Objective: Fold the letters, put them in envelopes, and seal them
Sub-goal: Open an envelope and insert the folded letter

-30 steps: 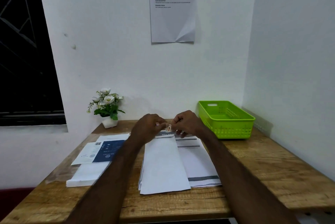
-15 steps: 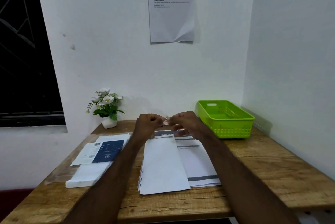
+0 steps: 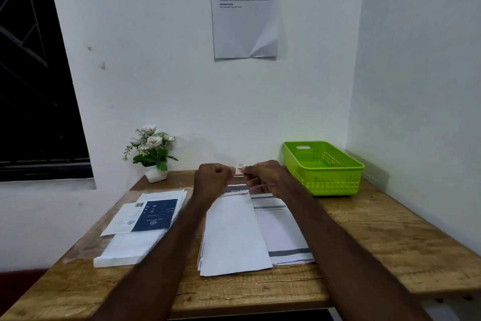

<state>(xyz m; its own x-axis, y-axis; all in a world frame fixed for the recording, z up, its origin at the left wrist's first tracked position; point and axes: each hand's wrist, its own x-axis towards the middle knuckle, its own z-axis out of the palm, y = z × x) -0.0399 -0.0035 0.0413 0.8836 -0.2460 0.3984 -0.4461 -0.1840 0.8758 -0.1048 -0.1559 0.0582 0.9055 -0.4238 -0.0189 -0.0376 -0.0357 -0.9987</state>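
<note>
- Both forearms are extended forward over the wooden table, the hands meeting near its far edge, close to the wall.
- The left hand is seen from the back, fingers curled into a loose fist, thumb side turned toward the right hand.
- The right hand is also curled, its fingertips brought up against those of the left.
- A small pale strip is pinched between the two hands; what it is cannot be told, as it is small and blurred.
- A thin strip-like edge is seen under the right hand's fingers; its nature cannot be told.
- The folded white letter lies flat on the table below and nearer than the hands, not held by either.
- The printed sheets lie under the letter, showing to its right, with a grey band near the near end.
- A dark printed header is visible just beneath the hands at the far end of the stack.
- The envelope stack lies left of the left forearm, with a blue-and-white leaflet on top.
- A green basket stands at far right; a potted flower at far left.
- A notice sheet is fixed on the wall.
</note>
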